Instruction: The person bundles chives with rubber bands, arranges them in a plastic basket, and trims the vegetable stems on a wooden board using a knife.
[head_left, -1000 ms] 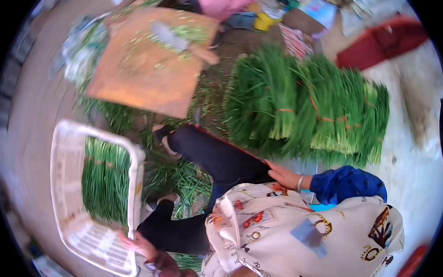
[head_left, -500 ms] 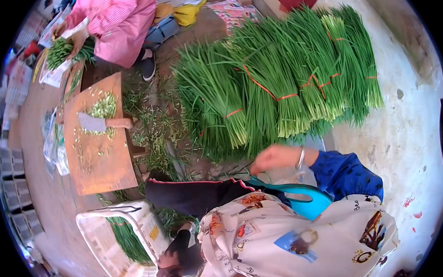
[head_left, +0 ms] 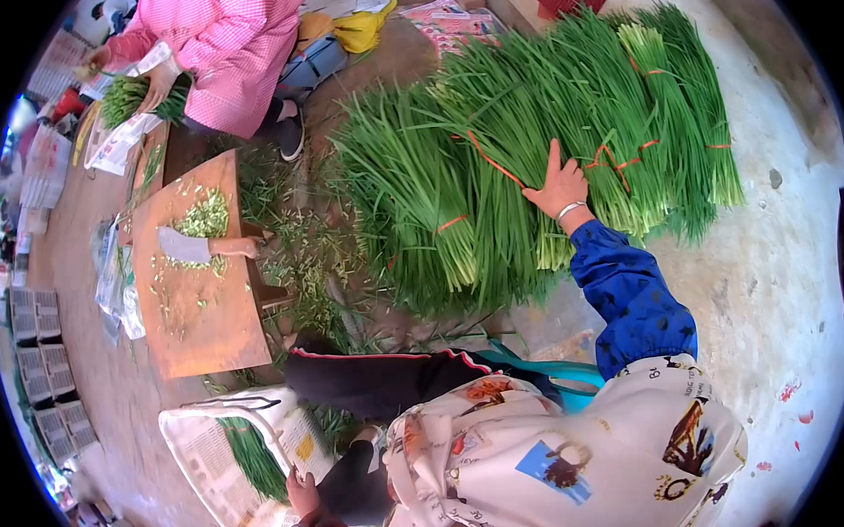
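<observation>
My right hand (head_left: pixel 559 186), in a blue starred sleeve with a bracelet at the wrist, rests on a bundle of garlic chives (head_left: pixel 501 121). Its thumb and index finger are spread apart, the other fingers partly bent, near the bundle's orange band (head_left: pixel 495 159). Several more banded bundles lie side by side there. At the lower left, my left hand (head_left: pixel 303 492) has its fingers on the near rim of a white basket (head_left: pixel 182 458); part of the hand is in shadow. Inside the newspaper-lined basket lies another chive bundle (head_left: pixel 254 460).
A cleaver (head_left: pixel 184 246) lies on a wooden board (head_left: pixel 206 331) among chopped pale stems. Loose trimmings (head_left: pixel 320 258) cover the floor beside it. At the upper left, a person in a pink checked garment (head_left: pixel 238 56) holds a green bundle (head_left: pixel 123 99). Stacked crates (head_left: pixel 40 370) stand far left.
My right hand has moved up from beside my lap onto the chive bundles, its fingers spreading. My left hand has shifted slightly up and left to the basket's rim.
</observation>
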The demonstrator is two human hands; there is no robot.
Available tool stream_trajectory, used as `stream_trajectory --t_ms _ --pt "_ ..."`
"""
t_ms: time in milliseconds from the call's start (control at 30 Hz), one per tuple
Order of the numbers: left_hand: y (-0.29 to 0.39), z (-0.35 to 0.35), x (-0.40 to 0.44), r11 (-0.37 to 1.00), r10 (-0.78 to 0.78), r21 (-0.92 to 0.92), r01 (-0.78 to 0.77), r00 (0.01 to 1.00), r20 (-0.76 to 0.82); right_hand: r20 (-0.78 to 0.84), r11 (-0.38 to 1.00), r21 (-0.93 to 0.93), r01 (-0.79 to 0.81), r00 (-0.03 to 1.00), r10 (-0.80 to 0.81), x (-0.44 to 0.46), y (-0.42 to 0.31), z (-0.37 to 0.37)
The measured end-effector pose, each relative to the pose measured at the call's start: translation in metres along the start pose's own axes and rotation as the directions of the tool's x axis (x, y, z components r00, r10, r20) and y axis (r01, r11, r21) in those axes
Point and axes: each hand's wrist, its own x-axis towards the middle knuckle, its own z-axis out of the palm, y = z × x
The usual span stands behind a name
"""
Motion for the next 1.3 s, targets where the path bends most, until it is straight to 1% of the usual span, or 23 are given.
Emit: stream_trajectory --t_ms 233,333,367,433,467,533,567,633,667,700,733,767,833,867,900,933,967,1000,1033,1100,1167,1233,1300 --pt "0.007 -0.009 -0.001 0.981 0.023 -0.190 -0.034 0.998 -0.060 0.028 0.987 0.162 -0.006 1.000 0.001 0.013 0.013 -0.006" --pt "0.021 -0.018 -0.001 0.966 0.043 -0.254 -0.056 0.997 -0.057 -0.056 0.735 0.651 0.187 0.978 -0.199 0.022 0.038 -0.012" --pt "0.027 -0.021 0.001 0.955 0.064 -0.286 -0.075 0.997 -0.048 -0.058 0.733 0.651 0.197 0.976 -0.210 0.022 0.044 -0.020" --pt "0.037 -0.025 0.004 0.946 0.089 -0.311 -0.095 0.995 -0.032 0.109 0.489 0.872 0.013 0.970 -0.218 0.019 0.046 -0.039" --pt "0.045 -0.026 0.006 0.883 0.133 -0.456 -0.115 0.991 0.009 0.109 0.486 0.874 0.018 0.967 -0.232 0.013 0.046 -0.055" --pt "0.076 -0.038 0.006 0.732 0.233 -0.674 -0.097 0.966 0.115 0.349 0.232 0.931 -0.283 0.876 -0.333 -0.010 0.038 -0.099" --pt "0.105 -0.053 0.001 0.660 0.291 -0.749 -0.062 0.940 0.179 0.348 0.234 0.932 -0.277 0.865 -0.362 -0.018 0.034 -0.108" --pt "0.155 -0.069 -0.003 0.573 0.516 -0.800 -0.178 0.837 0.183 0.199 0.205 0.970 -0.131 0.911 -0.360 -0.030 0.026 -0.120" --pt "0.185 -0.080 -0.008 0.493 0.608 -0.859 -0.142 0.762 0.223 0.199 0.202 0.971 -0.126 0.896 -0.396 -0.037 0.017 -0.126" --pt "0.214 -0.087 -0.011 0.467 0.739 -0.857 -0.219 0.628 0.242 0.077 0.189 0.982 0.021 0.865 -0.495 -0.042 0.004 -0.135" --pt "0.241 -0.091 -0.015 0.448 0.818 -0.848 -0.283 0.514 0.260 -0.047 0.151 0.974 0.167 0.806 -0.590 -0.045 -0.012 -0.146" --pt "0.263 -0.086 -0.019 0.383 0.885 -0.845 -0.374 0.411 0.219 -0.049 0.113 0.978 0.172 0.727 -0.685 -0.056 -0.040 -0.168" --pt "0.307 -0.088 -0.040 0.263 0.927 -0.885 -0.385 0.356 0.120 -0.124 0.054 0.956 0.288 0.565 -0.816 -0.088 -0.101 -0.211" --pt "0.320 -0.087 -0.047 0.137 0.903 -0.929 -0.344 0.429 -0.026 -0.187 0.026 0.918 0.396 0.488 -0.853 -0.103 -0.129 -0.225" --pt "0.327 -0.086 -0.049 -0.001 0.855 -0.949 -0.315 0.492 -0.164 -0.306 -0.106 0.876 0.471 0.370 -0.877 -0.120 -0.158 -0.235" --pt "0.331 -0.085 -0.040 -0.199 0.797 -0.947 -0.253 0.520 -0.307 -0.451 -0.212 0.689 0.693 0.181 -0.874 -0.126 -0.186 -0.238" --pt "0.328 -0.089 -0.035 -0.454 0.656 -0.863 -0.222 0.572 -0.493 -0.500 -0.208 0.470 0.858 0.064 -0.864 -0.144 -0.209 -0.252" --pt "0.317 -0.098 -0.024 -0.462 0.559 -0.858 -0.225 0.678 -0.478 -0.502 -0.221 0.404 0.888 0.013 -0.865 -0.162 -0.230 -0.256" --pt "0.300 -0.107 -0.012 -0.468 0.449 -0.853 -0.229 0.770 -0.453 -0.613 -0.409 0.301 0.861 -0.153 -0.775 -0.171 -0.253 -0.251" --pt "0.269 -0.108 0.012 -0.538 0.231 -0.760 -0.365 0.804 -0.549 -0.713 -0.577 0.243 0.780 -0.260 -0.651 -0.193 -0.289 -0.239" --pt "0.248 -0.139 0.020 -0.623 0.152 -0.641 -0.449 0.734 -0.662 -0.794 -0.627 0.121 0.769 -0.304 -0.527 -0.192 -0.312 -0.243" --pt "0.219 -0.151 0.035 -0.701 0.051 -0.539 -0.466 0.721 -0.691 -0.771 -0.511 0.138 0.849 -0.232 -0.594 -0.168 -0.325 -0.247" --pt "0.191 -0.148 0.060 -0.722 -0.071 -0.507 -0.471 0.779 -0.623 -0.657 -0.403 0.559 0.725 0.091 -0.748 -0.135 -0.357 -0.205"
